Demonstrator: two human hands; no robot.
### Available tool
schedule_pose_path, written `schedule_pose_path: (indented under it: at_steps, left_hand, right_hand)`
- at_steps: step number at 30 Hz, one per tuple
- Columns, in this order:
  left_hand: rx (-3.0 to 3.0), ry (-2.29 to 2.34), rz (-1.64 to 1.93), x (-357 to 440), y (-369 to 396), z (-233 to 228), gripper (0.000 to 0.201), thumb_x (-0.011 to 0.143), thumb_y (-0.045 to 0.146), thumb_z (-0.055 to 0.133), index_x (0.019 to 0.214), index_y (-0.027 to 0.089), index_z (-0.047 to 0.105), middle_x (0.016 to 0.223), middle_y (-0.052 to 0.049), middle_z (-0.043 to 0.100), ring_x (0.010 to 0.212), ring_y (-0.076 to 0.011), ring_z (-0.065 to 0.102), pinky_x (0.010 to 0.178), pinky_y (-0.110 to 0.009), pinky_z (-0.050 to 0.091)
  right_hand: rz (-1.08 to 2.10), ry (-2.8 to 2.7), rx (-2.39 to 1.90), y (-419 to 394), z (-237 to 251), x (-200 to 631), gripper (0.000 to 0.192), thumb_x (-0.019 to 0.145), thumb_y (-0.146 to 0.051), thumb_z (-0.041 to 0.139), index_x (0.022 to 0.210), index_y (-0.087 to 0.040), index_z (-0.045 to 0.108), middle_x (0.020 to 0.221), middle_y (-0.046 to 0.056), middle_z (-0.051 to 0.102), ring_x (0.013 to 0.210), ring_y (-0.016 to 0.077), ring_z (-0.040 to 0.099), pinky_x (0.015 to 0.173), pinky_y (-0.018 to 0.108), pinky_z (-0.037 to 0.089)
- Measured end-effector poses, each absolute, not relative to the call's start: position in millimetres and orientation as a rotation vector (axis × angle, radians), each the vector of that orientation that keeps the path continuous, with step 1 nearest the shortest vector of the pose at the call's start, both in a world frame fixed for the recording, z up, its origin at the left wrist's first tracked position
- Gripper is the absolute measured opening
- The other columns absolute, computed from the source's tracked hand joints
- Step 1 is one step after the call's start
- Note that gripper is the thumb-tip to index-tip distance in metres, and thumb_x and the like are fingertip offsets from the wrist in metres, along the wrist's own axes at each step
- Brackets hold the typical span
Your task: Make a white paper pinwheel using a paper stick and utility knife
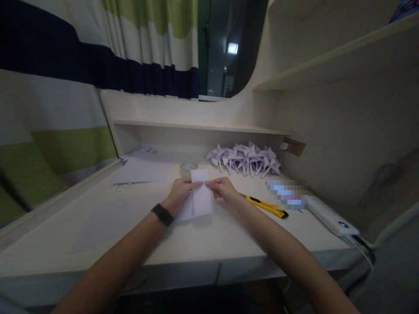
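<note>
A folded white sheet of paper (200, 197) lies upright in the middle of the pale desk (163, 244). My left hand (179, 194), with a black band on its wrist, pinches the paper's left edge. My right hand (222, 189) pinches the right edge at about the same height. The fingertips of both hands almost meet over the paper's fold. Part of the sheet's lower left is hidden under my left hand.
A heap of pale purple paper pinwheels (244, 159) sits at the back right. A roll of clear tape (189, 167) stands behind the paper, loose sheets (144, 170) lie back left, a yellow utility knife (266, 206) and a white power bank (332, 216) lie to the right.
</note>
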State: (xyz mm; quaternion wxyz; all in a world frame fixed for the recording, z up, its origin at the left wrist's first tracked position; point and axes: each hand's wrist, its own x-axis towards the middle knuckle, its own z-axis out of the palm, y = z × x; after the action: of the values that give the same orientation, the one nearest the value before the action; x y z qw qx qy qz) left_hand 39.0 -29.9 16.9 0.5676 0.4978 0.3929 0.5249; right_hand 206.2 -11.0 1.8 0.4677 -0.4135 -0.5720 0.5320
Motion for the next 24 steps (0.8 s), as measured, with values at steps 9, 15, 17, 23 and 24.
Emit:
schedule_pose_path:
  at_steps: [9,15,17,23,24]
  left_hand:
    - [1.165,0.916,1.243,36.8,-26.1,14.9,0.017,0.063,0.019,0.077,0.076,0.009,0.071,0.066,-0.008,0.070,0.057,-0.0185,0.062,0.056,-0.029,0.048]
    - [1.145,0.880,1.220,36.4,-22.9,12.2,0.021,0.064,0.022,0.077,0.078,0.008,0.070,0.069,-0.010,0.071,0.056,-0.0185,0.063,0.056,-0.029,0.049]
    - [1.144,0.888,1.239,35.9,-22.9,12.8,0.022,0.064,0.023,0.077,0.078,0.008,0.070,0.068,-0.010,0.071,0.056,-0.0186,0.063,0.055,-0.029,0.049]
    - [1.130,0.913,1.268,32.8,-21.5,15.1,0.026,0.061,0.022,0.079,0.081,0.008,0.071,0.070,-0.010,0.072,0.056,-0.0193,0.064,0.056,-0.031,0.050]
    - [1.133,0.914,1.276,32.0,-20.8,15.0,0.026,0.061,0.022,0.079,0.082,0.008,0.071,0.071,-0.010,0.072,0.057,-0.0194,0.064,0.056,-0.031,0.050]
  right_hand:
    - [1.385,-1.392,-1.016,-13.6,4.5,206.3,0.037,0.057,-0.044,0.081,0.056,-0.011,0.063,0.044,-0.004,0.049,0.037,0.0043,0.036,0.034,0.018,0.026]
    - [1.323,-1.424,-1.054,-11.5,0.8,205.8,0.040,0.058,-0.047,0.081,0.054,-0.012,0.062,0.043,-0.004,0.048,0.037,0.0043,0.036,0.034,0.018,0.026]
    - [1.300,-1.444,-1.062,-11.8,0.3,205.4,0.041,0.059,-0.049,0.080,0.057,-0.011,0.064,0.046,-0.002,0.052,0.038,0.0050,0.039,0.035,0.018,0.029]
    - [1.274,-1.534,-1.082,-14.3,2.0,205.8,0.040,0.060,-0.048,0.080,0.056,-0.012,0.065,0.044,-0.003,0.051,0.036,0.0045,0.037,0.034,0.018,0.028]
    - [1.276,-1.529,-1.091,-14.5,2.1,206.1,0.040,0.060,-0.049,0.080,0.057,-0.012,0.065,0.045,-0.003,0.052,0.036,0.0047,0.037,0.034,0.018,0.029]
